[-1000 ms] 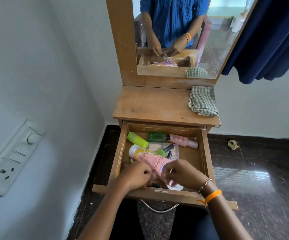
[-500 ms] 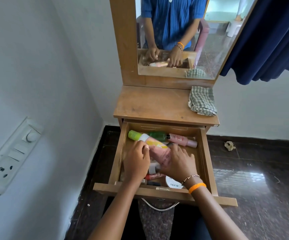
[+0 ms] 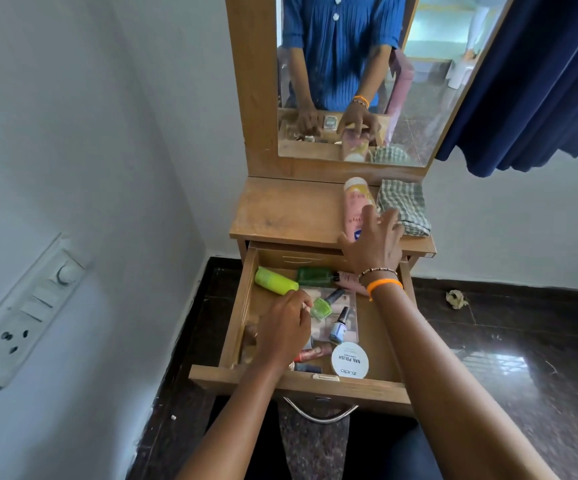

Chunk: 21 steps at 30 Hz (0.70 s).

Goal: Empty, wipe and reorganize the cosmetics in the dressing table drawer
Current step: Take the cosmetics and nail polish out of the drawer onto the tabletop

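Right hand (image 3: 372, 245), fingers spread, I lift clear of the pink tube (image 3: 354, 209); left hand (image 3: 285, 329) pinches nail polish (image 3: 321, 308) gently.

Single head-worn view — the open drawer (image 3: 315, 341) is seen from above at close range, facing forward toward the mirror (image 3: 367, 81).

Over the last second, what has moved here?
The pink lotion tube went from the wooden drawer up onto the tabletop; the right hand has opened above it. The left hand stays in the drawer. The checked cloth is unmoved.
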Tool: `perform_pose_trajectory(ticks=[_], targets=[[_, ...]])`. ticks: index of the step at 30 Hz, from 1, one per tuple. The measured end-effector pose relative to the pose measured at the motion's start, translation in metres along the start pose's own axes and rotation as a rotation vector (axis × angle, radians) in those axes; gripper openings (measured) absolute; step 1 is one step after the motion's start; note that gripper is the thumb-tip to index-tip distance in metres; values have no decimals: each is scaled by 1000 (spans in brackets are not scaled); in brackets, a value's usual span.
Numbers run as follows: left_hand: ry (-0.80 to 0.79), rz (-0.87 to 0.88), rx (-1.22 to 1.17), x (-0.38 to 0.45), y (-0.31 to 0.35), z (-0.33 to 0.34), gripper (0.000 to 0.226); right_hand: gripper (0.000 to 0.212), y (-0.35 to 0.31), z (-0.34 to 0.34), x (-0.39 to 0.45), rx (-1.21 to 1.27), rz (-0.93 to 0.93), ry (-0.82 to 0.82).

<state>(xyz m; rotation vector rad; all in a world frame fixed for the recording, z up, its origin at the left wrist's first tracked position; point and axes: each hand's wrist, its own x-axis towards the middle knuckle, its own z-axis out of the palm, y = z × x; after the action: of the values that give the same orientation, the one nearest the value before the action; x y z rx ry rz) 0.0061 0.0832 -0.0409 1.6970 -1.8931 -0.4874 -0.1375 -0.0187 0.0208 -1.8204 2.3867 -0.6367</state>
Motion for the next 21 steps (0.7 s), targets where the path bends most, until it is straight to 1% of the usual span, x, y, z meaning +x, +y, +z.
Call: perform_pose_trajectory(ticks=[4,6,8,10,11,12,13,14,16,18,20,21], targets=[[-50,-28,8,0,2,-1,16,39,3,2,16,-99,-55,8],[-68,-43,3,0,2,-1,17,36,8,-1,14,-100,-80,-4],[-107,-47,23,2,0,1,17,32,14,-7,-1,-39,-134,49],[-165,-79,52,3,-3,6,19,19,20,-9,-29,96,-224,154],[-184,-115,55,4,-5,9,20,15,23,-8,-45,176,-227,143],[-190,-154,54,4,-6,11,22,16,28,-3,-59,237,-192,87],[-188,-183,59,4,-8,14,23,17,34,5,-71,252,-127,-10],[-187,-204,73,4,-9,16,25,18,41,15,-79,212,-59,-124],[-195,-230,106,4,-12,20,31,28,53,34,-89,74,47,-360],[-202,-217,135,5,-14,21,38,35,57,43,-91,44,139,-565],[-219,-185,176,7,-16,22,46,38,56,47,-88,88,208,-693],[-228,-176,201,7,-16,22,48,40,55,48,-87,101,229,-719]])
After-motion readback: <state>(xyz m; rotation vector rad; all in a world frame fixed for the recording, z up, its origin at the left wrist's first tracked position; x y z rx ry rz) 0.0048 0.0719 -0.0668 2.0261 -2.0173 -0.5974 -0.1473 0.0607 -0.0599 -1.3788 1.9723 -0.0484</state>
